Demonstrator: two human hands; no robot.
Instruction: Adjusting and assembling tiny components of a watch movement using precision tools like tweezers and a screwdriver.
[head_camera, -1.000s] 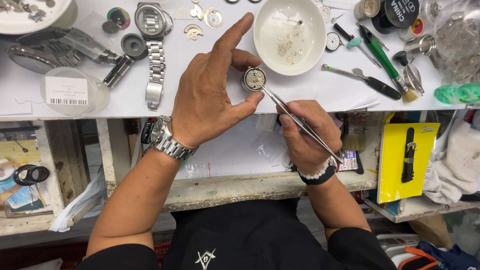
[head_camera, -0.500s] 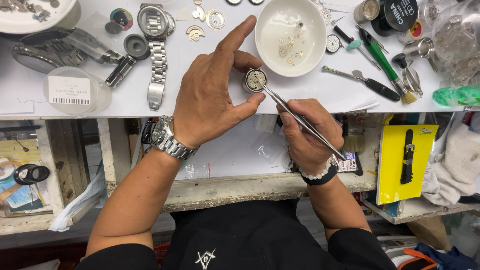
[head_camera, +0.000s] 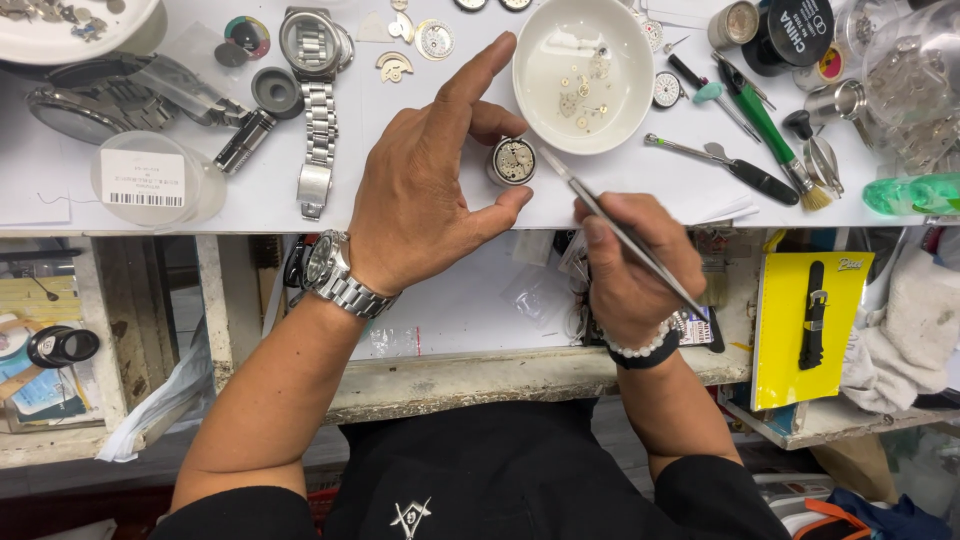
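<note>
While the small round open-backed watch case (head_camera: 513, 160) sits on the white worktop (head_camera: 420, 200), it is pinched on edge between thumb and middle finger of the left hand (head_camera: 430, 195), index finger stretched out above it, exposed movement facing up. Right hand (head_camera: 630, 265) has its fingers pressed together round a pair of slim steel tweezers (head_camera: 620, 232), tips just beside the case's right rim, not clearly touching. Step in hand, by my reading: working on the movement with the tweezers. Next move would call for a steady case and a fine, light approach of the tips.

Just beyond the case: white ceramic bowl (head_camera: 585, 70) holding tiny loose watch parts. To its right, black-handled screwdriver (head_camera: 730, 170) and green-handled brush (head_camera: 775, 135). Left of the hand, steel bracelet watch (head_camera: 317, 100) lying flat; further left, clear plastic lidded tub (head_camera: 150, 182).
</note>
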